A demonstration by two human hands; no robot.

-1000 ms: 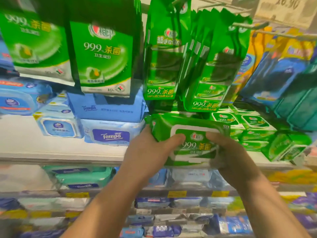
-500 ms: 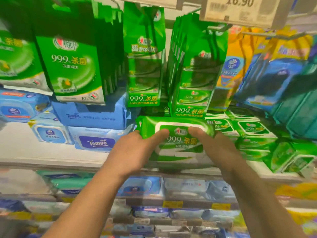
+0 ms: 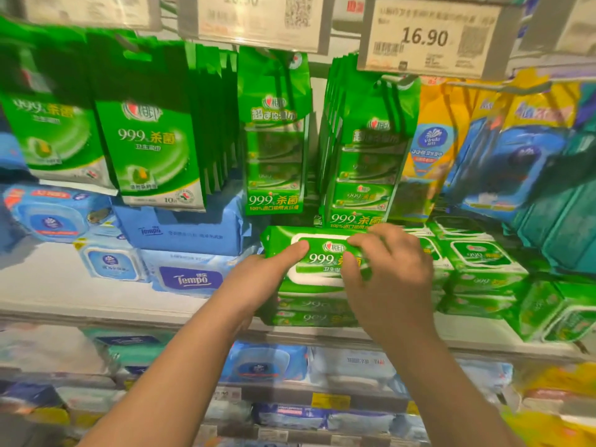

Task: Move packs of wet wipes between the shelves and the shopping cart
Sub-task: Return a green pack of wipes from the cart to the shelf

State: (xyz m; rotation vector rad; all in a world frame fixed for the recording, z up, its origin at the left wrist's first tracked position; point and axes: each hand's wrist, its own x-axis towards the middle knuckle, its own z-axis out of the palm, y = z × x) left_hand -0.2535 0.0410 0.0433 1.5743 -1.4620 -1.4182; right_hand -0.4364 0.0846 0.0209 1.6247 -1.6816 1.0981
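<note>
Both hands, left (image 3: 258, 282) and right (image 3: 390, 282), hold the pack (image 3: 317, 258) atop the stack (image 3: 309, 312); an off-centre release could tip it off the shelf (image 3: 96, 298).

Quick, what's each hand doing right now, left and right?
Left hand: holding the green pack at its left end, thumb on top.
Right hand: fingers curled over the same pack's top.

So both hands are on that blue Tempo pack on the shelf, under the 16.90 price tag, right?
Not quite: the pack is green, not blue. The head view shows the left hand and right hand on a green pack atop a green stack; the Tempo pack lies untouched to the left. The 16.90 tag does hang above.
</note>
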